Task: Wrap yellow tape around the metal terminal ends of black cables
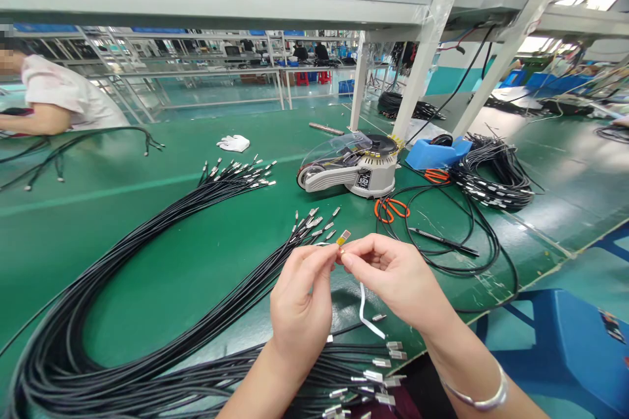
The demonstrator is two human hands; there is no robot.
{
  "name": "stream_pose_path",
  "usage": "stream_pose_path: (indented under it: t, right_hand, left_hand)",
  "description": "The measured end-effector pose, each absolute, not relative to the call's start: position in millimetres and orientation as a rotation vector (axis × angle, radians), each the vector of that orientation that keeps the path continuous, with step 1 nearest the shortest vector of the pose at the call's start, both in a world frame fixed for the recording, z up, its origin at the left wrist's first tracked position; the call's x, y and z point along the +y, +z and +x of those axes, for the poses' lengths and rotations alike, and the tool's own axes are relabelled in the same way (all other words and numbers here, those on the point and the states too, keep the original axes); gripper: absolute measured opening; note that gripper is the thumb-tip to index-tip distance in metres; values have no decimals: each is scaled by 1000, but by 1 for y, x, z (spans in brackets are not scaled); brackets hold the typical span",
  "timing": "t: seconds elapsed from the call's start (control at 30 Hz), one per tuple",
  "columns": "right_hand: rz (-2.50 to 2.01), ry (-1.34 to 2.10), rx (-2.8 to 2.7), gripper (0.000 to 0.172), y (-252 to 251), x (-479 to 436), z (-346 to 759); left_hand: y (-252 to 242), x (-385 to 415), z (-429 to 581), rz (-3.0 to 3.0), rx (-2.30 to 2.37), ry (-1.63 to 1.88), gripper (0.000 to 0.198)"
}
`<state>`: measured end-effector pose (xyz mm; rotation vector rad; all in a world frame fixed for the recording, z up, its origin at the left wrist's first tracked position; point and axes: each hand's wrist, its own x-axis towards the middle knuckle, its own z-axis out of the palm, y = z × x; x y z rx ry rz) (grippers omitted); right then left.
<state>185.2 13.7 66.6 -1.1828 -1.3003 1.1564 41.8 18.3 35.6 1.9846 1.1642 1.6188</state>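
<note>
My left hand (302, 294) is closed in a pinch on a cable connector (346, 236), whose metal tip points up and away from me. Yellow tape (340, 242) shows around the connector's base. The fingertips of my right hand (400, 275) are pinched together at the same spot, on what looks like a bit of this tape; the fingers partly hide it. Below my hands hangs a narrow white strip (362, 308). Under and beside my left wrist lies a thick bundle of black cables (162, 357) with silver connectors at the ends.
Behind my hands stands a grey tape dispenser (371, 173). To the right lie orange-handled scissors (392, 209), a black pen (442, 241), a blue holder (435, 154) and coiled cables (496, 173). A white glove (234, 143) lies farther back. A blue stool (565, 347) is at right; a person (69, 95) sits far left.
</note>
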Motion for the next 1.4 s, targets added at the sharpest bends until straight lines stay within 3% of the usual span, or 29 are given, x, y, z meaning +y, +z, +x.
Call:
stream_pose_path:
  t: [0.3, 0.43, 1.4]
  right_hand:
    - [-1186, 1228, -1270, 14, 60, 15, 185]
    - [-1211, 1221, -1246, 14, 58, 14, 185]
    - [-1155, 1082, -1271, 15, 55, 12, 184]
  left_hand:
    - [51, 19, 49, 1373, 1217, 1362, 10]
    - [56, 21, 48, 1211, 1204, 1273, 14]
    - [57, 23, 42, 925, 880, 1087, 17]
